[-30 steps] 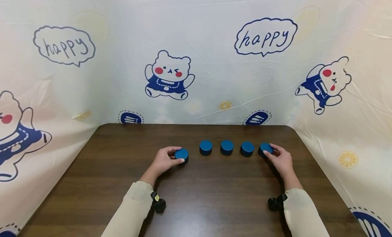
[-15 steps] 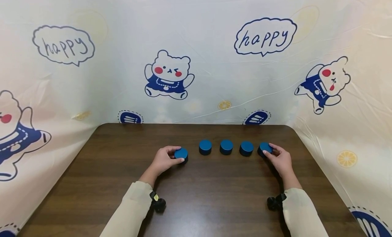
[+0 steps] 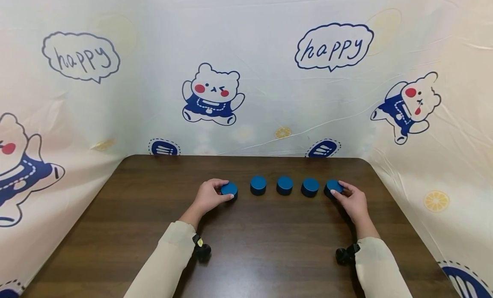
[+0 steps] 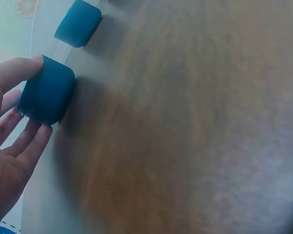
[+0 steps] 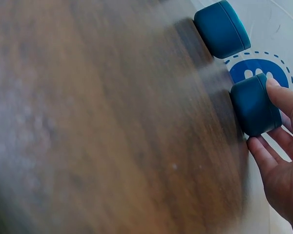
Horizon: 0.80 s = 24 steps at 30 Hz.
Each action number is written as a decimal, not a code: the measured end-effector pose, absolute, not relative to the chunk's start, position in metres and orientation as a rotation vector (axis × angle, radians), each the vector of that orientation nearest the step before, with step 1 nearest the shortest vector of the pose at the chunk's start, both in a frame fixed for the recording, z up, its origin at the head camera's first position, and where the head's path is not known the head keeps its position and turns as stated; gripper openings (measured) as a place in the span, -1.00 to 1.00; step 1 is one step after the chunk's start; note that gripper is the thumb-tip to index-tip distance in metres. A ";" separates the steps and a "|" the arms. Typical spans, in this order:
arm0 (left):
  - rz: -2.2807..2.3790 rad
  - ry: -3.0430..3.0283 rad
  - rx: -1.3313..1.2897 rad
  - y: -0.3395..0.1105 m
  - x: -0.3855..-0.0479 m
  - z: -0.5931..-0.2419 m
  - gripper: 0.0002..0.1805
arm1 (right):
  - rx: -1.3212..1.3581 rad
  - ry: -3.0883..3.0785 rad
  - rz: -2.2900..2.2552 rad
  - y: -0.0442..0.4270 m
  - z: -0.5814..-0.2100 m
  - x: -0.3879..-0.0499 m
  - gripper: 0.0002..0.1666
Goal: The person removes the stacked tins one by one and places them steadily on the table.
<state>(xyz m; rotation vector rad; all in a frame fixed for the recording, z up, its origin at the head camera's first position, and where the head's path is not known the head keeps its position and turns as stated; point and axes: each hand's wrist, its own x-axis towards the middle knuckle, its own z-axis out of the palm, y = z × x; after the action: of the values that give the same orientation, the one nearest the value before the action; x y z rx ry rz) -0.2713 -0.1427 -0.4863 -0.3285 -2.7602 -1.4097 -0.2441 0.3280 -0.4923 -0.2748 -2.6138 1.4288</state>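
Observation:
Several small, round blue tins with a seam near the top form a row across the table. My left hand (image 3: 209, 195) pinches the leftmost tin (image 3: 229, 190) between thumb and fingers; the left wrist view shows this tin (image 4: 48, 92) upright, with fingers on its sides. At the right end of the row, my right hand (image 3: 352, 201) holds another tin (image 3: 332, 188) by its sides. In the right wrist view that tin (image 5: 254, 106) stands on the tabletop. Between the hands are three untouched tins: one on the left (image 3: 258, 185), one in the middle (image 3: 284, 186), one on the right (image 3: 310, 187).
The dark brown wooden table (image 3: 265, 246) has rounded far corners. Behind it and at both sides hangs a pale cloth (image 3: 262, 75) printed with bears, lemon slices and "happy" bubbles. Each wrist wears a small black camera, the left (image 3: 203, 251) and the right (image 3: 343, 256).
My left hand has shifted slightly toward the table's far edge with its tin, bringing it closer in line with the row. The right hand and the other tins have stayed in place.

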 end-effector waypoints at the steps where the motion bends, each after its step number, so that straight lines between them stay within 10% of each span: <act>1: -1.405 -2.757 -0.331 -0.142 -0.273 -0.486 -0.44 | -0.274 -2.614 1.426 0.328 -0.492 -0.244 -0.25; 24: -1.486 -2.766 -0.295 -0.143 -0.294 -0.485 -0.47 | -0.303 -2.608 1.481 0.329 -0.493 -0.245 -0.21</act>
<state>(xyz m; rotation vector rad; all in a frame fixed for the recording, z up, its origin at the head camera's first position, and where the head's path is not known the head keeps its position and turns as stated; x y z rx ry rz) -0.2941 -0.1428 -0.4848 -0.2954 -2.7661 -1.4862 -0.2450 0.3291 -0.4929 -0.3027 -2.6081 1.4808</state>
